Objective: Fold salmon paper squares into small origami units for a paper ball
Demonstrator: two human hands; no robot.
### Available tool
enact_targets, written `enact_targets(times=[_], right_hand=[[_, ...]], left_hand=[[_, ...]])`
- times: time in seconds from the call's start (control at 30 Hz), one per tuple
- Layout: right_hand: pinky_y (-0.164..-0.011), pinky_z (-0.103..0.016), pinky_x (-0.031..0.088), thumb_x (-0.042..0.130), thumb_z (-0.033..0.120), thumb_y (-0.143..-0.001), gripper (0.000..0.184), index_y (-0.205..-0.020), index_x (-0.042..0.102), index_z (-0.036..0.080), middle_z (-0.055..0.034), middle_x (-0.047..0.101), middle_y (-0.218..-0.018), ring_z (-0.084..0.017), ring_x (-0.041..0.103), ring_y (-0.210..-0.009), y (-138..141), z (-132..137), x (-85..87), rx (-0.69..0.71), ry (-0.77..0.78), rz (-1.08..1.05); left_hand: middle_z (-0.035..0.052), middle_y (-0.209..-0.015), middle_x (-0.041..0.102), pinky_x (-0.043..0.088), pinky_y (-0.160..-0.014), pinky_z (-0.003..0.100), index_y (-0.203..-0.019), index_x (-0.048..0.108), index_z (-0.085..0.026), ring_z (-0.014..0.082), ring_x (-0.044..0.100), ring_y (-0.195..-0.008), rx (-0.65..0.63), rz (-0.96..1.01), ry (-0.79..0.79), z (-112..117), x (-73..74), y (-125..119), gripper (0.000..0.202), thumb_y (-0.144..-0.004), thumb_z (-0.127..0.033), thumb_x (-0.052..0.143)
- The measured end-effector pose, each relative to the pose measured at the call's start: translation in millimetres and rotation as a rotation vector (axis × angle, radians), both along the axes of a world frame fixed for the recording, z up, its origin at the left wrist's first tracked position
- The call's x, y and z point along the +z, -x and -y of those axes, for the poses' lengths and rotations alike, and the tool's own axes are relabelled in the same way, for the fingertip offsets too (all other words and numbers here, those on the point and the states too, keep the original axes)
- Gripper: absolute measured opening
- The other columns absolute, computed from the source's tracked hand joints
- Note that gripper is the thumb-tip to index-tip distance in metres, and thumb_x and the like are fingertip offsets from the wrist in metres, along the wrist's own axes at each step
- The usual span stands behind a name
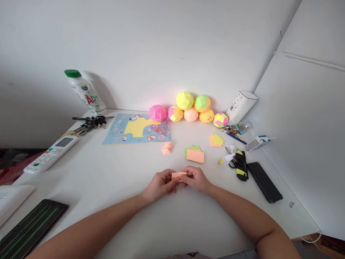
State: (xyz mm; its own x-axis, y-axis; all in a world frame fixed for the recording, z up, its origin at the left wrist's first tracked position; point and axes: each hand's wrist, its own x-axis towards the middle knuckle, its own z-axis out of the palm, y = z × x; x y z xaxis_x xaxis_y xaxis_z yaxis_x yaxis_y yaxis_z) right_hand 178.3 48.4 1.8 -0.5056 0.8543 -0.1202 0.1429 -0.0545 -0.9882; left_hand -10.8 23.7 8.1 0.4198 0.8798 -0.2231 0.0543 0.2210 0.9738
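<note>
Between my two hands is a small peach paper slip (178,175), held just above the white table. My left hand (161,184) pinches its left end, thumb in front. At the other end my right hand (198,178) grips it with the thumb pressed on its face. Fingers cover part of the lower edge. Beyond the hands lies a stack of peach and green paper slips (195,156). Left of that stack sit several folded peach paper pieces (167,148). Yellow and peach sheets (216,139) lie farther right.
Several faceted paper balls (184,101) are piled by the wall. A blue printed sheet (110,135), bottle (87,93), keys (93,122) and remote control (52,153) are at left. At right are scissors (234,163), a box cutter (242,169), a black phone (264,181) and a white tube (240,107).
</note>
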Motion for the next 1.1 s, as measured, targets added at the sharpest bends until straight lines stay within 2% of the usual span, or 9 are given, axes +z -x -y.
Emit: enact_targets(times=[0.4,0.83,1.1], right_hand=[[-0.055,-0.026,0.047,0.058,0.042,-0.081,0.028,-0.085,0.060,0.015,-0.0021,0.064,-0.071,-0.012,0.058,-0.057,-0.5,1.0,1.1,0.002,-0.008,0.028],[-0.052,-0.024,0.045,0.059,0.042,-0.080,0.027,-0.080,0.059,0.015,-0.0001,0.062,-0.063,-0.012,0.058,-0.054,-0.3,1.4,-1.2,-0.010,0.011,-0.008],[-0.052,-0.023,0.043,0.057,0.039,-0.082,0.024,-0.082,0.058,0.015,-0.0027,0.065,-0.070,-0.012,0.058,-0.056,-0.6,1.2,0.0,0.004,-0.011,-0.009]], left_hand=[[0.0009,-0.066,0.063,0.044,-0.049,0.024,-0.091,0.056,-0.017,0.0141,0.060,-0.057,0.007,-0.015,-0.020,-0.6,-5.0,0.5,0.031,-0.081,-0.046,0.055],[0.0012,-0.065,0.064,0.043,-0.049,0.024,-0.088,0.055,-0.017,0.0142,0.060,-0.056,0.007,-0.005,0.002,0.0,-2.4,-0.6,0.029,-0.081,-0.045,0.055],[0.0022,-0.068,0.066,0.043,-0.049,0.024,-0.085,0.055,-0.017,0.0145,0.060,-0.056,0.019,-0.020,0.003,0.5,0.1,-2.1,0.030,-0.079,-0.046,0.057]])
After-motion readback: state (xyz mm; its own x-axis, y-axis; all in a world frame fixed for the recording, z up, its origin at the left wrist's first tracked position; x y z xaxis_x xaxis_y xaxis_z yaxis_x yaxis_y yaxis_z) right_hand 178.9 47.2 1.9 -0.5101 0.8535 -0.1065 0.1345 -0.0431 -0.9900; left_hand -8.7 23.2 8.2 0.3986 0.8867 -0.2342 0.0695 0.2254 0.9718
